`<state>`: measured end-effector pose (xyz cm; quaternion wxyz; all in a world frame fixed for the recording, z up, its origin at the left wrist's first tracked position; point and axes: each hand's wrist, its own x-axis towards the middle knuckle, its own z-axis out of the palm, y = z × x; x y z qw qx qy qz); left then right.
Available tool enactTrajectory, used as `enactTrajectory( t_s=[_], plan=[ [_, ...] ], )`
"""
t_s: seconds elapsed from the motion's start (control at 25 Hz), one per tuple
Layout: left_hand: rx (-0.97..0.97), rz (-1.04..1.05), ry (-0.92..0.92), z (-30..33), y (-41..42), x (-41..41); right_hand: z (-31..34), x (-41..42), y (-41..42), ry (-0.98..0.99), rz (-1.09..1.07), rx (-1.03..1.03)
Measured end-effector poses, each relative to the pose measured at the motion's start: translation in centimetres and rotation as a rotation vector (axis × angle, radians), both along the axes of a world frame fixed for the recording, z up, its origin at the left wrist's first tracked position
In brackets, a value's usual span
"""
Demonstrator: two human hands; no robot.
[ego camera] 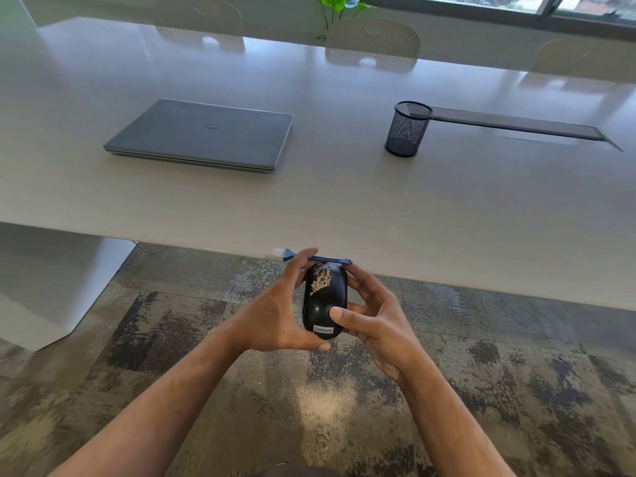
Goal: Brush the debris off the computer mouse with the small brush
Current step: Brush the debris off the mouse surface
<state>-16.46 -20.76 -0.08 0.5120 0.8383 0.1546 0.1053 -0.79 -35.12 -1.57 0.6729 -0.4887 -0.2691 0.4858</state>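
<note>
My left hand (pixel 275 304) and right hand (pixel 375 315) both grip the mouse (pixel 323 304), the small brush (pixel 323 259) lies pinched across its front, and the tan debris (pixel 319 282) is still unswept.

Bright daylight from windows (pixel 516 3) beyond the fingers, glare on table (pixel 344 187), wide-angle bowing, soft motion blur
</note>
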Motion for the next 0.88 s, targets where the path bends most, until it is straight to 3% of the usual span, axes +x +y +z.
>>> enactTrajectory(
  t_s=[0.24, 0.4, 0.64, 0.88],
  plan=[
    [-0.084, -0.005, 0.008, 0.2, 0.5, -0.3, -0.5, 0.1, -0.1, 0.014, -0.003, 0.006],
    [-0.213, 0.136, -0.104, 0.3, 0.5, 0.2, -0.7, 0.2, 0.0, 0.025, -0.008, 0.023],
    [-0.109, 0.447, -0.345, 0.8, 0.7, 1.2, -0.7, 0.3, -0.2, 0.031, -0.027, 0.029],
    [-0.102, 0.55, -0.382, 1.1, 0.6, 1.4, -0.7, 0.4, -0.3, 0.031, -0.033, 0.031]
  ],
)
